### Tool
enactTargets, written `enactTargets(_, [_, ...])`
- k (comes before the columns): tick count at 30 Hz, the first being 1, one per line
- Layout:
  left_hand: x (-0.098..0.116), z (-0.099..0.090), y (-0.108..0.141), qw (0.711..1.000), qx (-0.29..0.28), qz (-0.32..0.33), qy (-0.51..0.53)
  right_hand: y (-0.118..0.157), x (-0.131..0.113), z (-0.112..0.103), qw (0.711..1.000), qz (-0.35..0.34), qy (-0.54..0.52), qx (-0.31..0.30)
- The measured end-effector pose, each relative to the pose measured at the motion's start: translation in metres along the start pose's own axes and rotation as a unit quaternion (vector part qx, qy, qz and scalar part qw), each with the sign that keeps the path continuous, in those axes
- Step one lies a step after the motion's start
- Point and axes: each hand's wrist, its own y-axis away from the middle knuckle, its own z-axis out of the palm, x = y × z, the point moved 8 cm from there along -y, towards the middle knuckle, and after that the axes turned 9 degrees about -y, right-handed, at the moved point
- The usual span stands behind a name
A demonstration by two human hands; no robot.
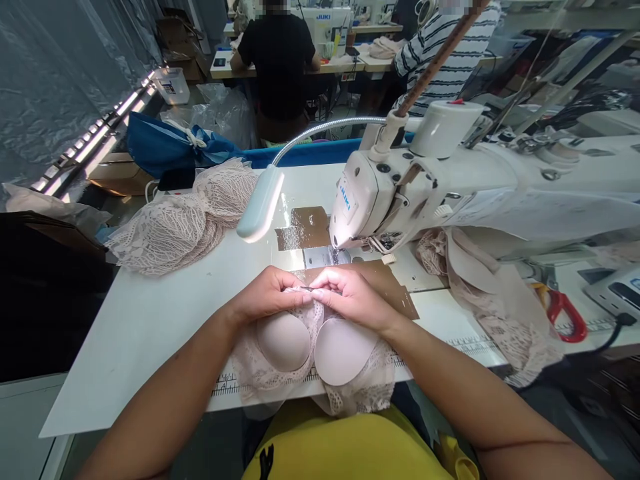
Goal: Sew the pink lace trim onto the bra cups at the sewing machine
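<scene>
A pale pink lace bra (345, 350) with two smooth moulded cups lies at the front edge of the sewing table, its lower lace hanging over the edge. My left hand (270, 293) pinches the bra's upper lace edge near the middle. Right beside it, my right hand (347, 297) pinches the same edge, the fingertips of both hands nearly meeting. A small dark bit shows between the fingertips, too small to name. Just beyond my hands stands the head of a white sewing machine (360, 193), its needle area above a metal plate (320, 257).
Stacked lace cups (170, 227) lie at the left on the white table (125, 333). A lamp (263, 203) on a bendy neck hangs over the middle. More lace pieces (495, 293) and red-handled scissors (565, 317) are at the right. Two people sit at machines beyond.
</scene>
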Motion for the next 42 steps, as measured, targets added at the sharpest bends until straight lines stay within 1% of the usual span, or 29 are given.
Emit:
enactTargets(4, [-0.001,-0.001,0.0,1.0,0.006,-0.001,-0.009,-0.001,0.007,-0.001,0.998,0.032,-0.045,-0.013])
enactTargets(6, [0.0,0.001,-0.001,1.0,-0.001,0.01,-0.018,-0.002,0.005,0.001,0.999,0.024,-0.035,-0.023])
enactTargets(8, [0.002,0.004,-0.002,0.999,-0.012,0.023,-0.026,-0.002,0.001,0.001,1.0,0.007,0.001,-0.007])
enactTargets(10, [0.004,0.006,-0.003,0.999,-0.013,0.029,-0.034,-0.003,0.0,-0.001,1.0,0.003,0.005,0.029])
enactTargets(11, [0.005,0.006,-0.003,0.999,-0.007,0.029,-0.041,-0.003,0.002,-0.001,0.999,0.013,-0.016,0.042])
enactTargets(12, [0.006,0.005,-0.003,0.998,-0.003,0.029,-0.05,-0.003,0.005,0.001,0.998,0.03,-0.046,0.041])
enactTargets(13, [0.007,0.004,-0.003,0.998,-0.004,0.03,-0.058,-0.004,0.008,0.004,0.996,0.05,-0.073,0.027])
enactTargets(14, [0.008,0.003,-0.002,0.997,-0.017,0.035,-0.064,-0.003,0.011,0.009,0.994,0.067,-0.086,0.004])
enactTargets(16, [0.008,0.002,0.003,0.994,-0.074,0.037,-0.066,-0.002,0.013,0.016,0.993,0.085,-0.068,-0.039])
enactTargets(18, [0.0,-0.004,0.012,0.989,-0.131,0.009,-0.062,-0.001,0.013,0.012,0.995,0.09,-0.02,-0.039])
enactTargets(19, [-0.005,-0.011,0.016,0.988,-0.139,-0.013,-0.067,-0.001,0.013,0.009,0.995,0.093,0.002,-0.034])
enactTargets(20, [-0.01,-0.019,0.02,0.987,-0.134,-0.034,-0.077,0.0,0.013,0.007,0.994,0.098,0.017,-0.041])
enactTargets(21, [-0.014,-0.028,0.023,0.988,-0.114,-0.048,-0.089,0.002,0.014,0.009,0.992,0.105,0.023,-0.066])
enactTargets(23, [-0.014,-0.043,0.026,0.99,-0.06,-0.047,-0.115,0.005,0.015,0.017,0.983,0.123,0.006,-0.133])
enactTargets(24, [-0.011,-0.047,0.027,0.991,-0.036,-0.038,-0.122,0.006,0.016,0.02,0.98,0.129,-0.011,-0.15])
enactTargets(25, [-0.008,-0.048,0.027,0.992,-0.019,-0.027,-0.124,0.006,0.016,0.021,0.98,0.131,-0.028,-0.146])
enactTargets(26, [-0.004,-0.046,0.027,0.992,-0.008,-0.015,-0.123,0.004,0.016,0.02,0.983,0.129,-0.042,-0.124])
enactTargets(28, [0.003,-0.038,0.026,0.994,-0.004,0.008,-0.109,-0.001,0.014,0.016,0.991,0.105,-0.055,-0.064])
enactTargets(30, [0.01,-0.029,0.024,0.995,-0.006,0.03,-0.094,-0.003,0.013,0.017,0.995,0.08,-0.053,-0.036])
enactTargets(33, [0.015,-0.021,0.021,0.995,0.012,0.053,-0.088,-0.003,0.012,0.017,0.997,0.061,-0.034,-0.02])
enactTargets(35, [0.014,-0.02,0.018,0.995,0.032,0.054,-0.082,-0.002,0.01,0.014,0.998,0.045,-0.038,-0.008])
enactTargets(37, [0.013,-0.018,0.015,0.996,0.038,0.05,-0.068,0.0,0.006,0.012,0.998,0.023,-0.053,-0.002])
enactTargets(42, [0.013,-0.007,0.011,0.999,0.003,0.034,-0.024,0.001,0.002,0.009,0.998,-0.005,-0.059,0.006])
